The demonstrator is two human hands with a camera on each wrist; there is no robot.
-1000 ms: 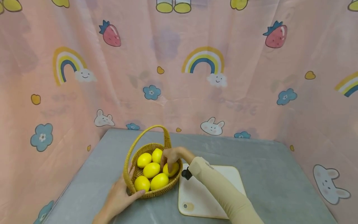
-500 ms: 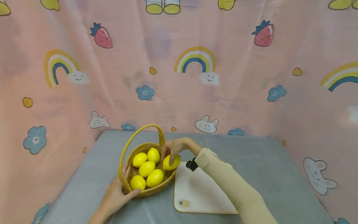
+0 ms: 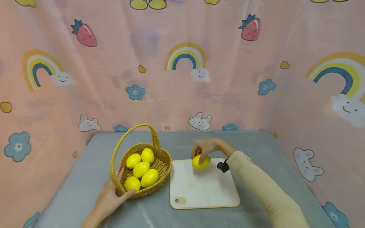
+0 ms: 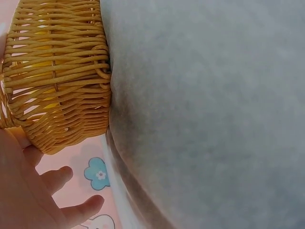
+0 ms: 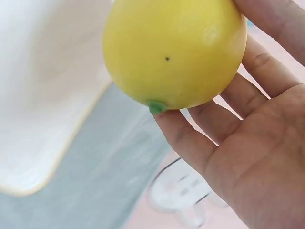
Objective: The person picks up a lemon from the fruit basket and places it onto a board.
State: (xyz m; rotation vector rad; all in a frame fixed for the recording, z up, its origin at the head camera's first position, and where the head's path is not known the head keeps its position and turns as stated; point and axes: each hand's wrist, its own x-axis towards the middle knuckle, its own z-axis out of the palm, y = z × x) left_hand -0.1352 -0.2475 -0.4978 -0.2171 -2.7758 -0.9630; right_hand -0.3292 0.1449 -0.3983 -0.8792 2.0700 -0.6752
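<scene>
Over the back of the white cutting board (image 3: 203, 190), my right hand (image 3: 206, 147) grips a yellow lemon (image 5: 174, 52) between thumb and fingers. The lemon's green stem tip shows in the right wrist view. At the left stands a wicker basket (image 3: 165, 172) with a tall arched handle, holding several lemons (image 3: 141, 170). My left hand (image 3: 106, 196) holds the basket's near left side, thumb along the front rim and fingers around the outside. In the left wrist view some of its fingers (image 4: 83, 212) are spread away from the wickerwork.
The grey-covered table (image 3: 251, 152) carries basket and board side by side. A pink curtain (image 3: 159, 110) printed with rainbows, strawberries and rabbits encloses the back and sides. A black wrist strap (image 3: 223, 166) sits at the beige right sleeve (image 3: 265, 186).
My right hand has lifted a lemon out of the basket's right side and carried it right, over the board. My left hand stays on the basket. The head view has turned slightly right.
</scene>
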